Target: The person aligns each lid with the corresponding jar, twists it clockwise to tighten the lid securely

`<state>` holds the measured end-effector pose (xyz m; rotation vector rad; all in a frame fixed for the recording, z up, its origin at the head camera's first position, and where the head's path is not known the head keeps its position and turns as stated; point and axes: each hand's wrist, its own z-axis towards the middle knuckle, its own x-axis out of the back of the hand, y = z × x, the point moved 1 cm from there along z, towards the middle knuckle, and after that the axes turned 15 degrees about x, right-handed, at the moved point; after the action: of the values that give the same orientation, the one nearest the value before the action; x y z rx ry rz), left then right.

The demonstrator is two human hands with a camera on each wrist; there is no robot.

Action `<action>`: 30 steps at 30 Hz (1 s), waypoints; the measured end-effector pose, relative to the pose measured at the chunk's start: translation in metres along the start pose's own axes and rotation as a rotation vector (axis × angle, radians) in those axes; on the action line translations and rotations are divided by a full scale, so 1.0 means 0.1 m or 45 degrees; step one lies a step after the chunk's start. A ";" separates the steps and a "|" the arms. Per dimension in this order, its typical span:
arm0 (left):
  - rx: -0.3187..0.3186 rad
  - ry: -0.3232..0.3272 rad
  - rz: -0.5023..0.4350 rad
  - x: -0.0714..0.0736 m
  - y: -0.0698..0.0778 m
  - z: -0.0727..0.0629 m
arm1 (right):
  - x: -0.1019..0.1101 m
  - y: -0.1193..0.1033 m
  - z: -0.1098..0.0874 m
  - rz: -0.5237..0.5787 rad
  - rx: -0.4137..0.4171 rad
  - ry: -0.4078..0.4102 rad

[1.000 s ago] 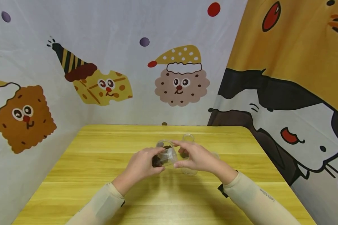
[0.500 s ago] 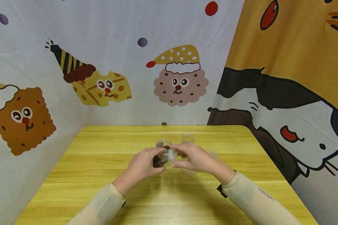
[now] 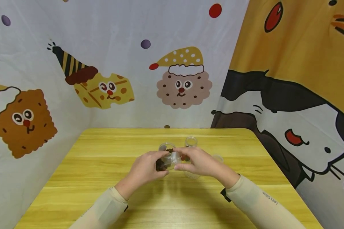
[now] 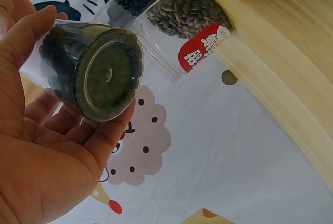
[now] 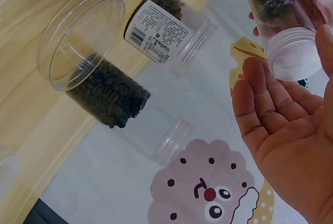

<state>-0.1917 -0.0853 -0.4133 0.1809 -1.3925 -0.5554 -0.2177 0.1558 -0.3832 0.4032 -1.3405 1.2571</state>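
My left hand [image 3: 143,163] grips a clear plastic jar [image 3: 167,162], fingers and thumb wrapped round its side. Tilted on its side, the jar points its threaded mouth [image 5: 294,52] at my right hand [image 3: 200,162]. Dark contents gather toward its base [image 4: 107,75], which faces the left wrist camera. In the right wrist view a whitish round face fills the mouth end. My right fingers [image 5: 281,109] are extended right beside that end, with the thumb on its other side. The threaded neck shows uncovered between them.
Behind the hands stand two more clear jars: one of coffee beans [image 5: 112,94], and one with brown beans and a label [image 5: 157,32]. A large round clear lid [image 5: 46,60] overlaps the coffee jar. Another pale lid [image 3: 218,157] lies to the right on the wooden table [image 3: 172,203].
My right hand has moved slightly left and its index finger has lowered to the jar's mouth end. The jar has stayed nearly still in my left hand.
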 end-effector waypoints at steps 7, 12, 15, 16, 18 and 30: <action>0.005 -0.009 0.013 -0.01 0.00 -0.01 | -0.04 0.01 0.03 -0.005 -0.083 -0.023; 0.016 -0.016 -0.003 -0.01 -0.01 -0.01 | -0.03 0.00 0.01 -0.031 -0.100 -0.015; 0.025 -0.014 -0.010 0.00 -0.03 0.00 | 0.00 -0.01 -0.01 -0.053 -0.044 0.007; 0.025 -0.015 -0.020 0.00 -0.03 0.00 | 0.01 -0.01 -0.01 -0.059 -0.012 0.015; 0.026 -0.023 -0.035 0.01 -0.04 0.00 | 0.03 -0.02 -0.02 -0.059 0.063 0.031; 0.010 -0.128 -0.165 0.04 -0.06 -0.03 | 0.01 -0.04 -0.01 -0.103 0.203 0.021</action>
<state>-0.1898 -0.0925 -0.4130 0.2537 -1.4879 -0.6744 -0.2139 0.1554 -0.3807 0.5519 -1.2025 1.3009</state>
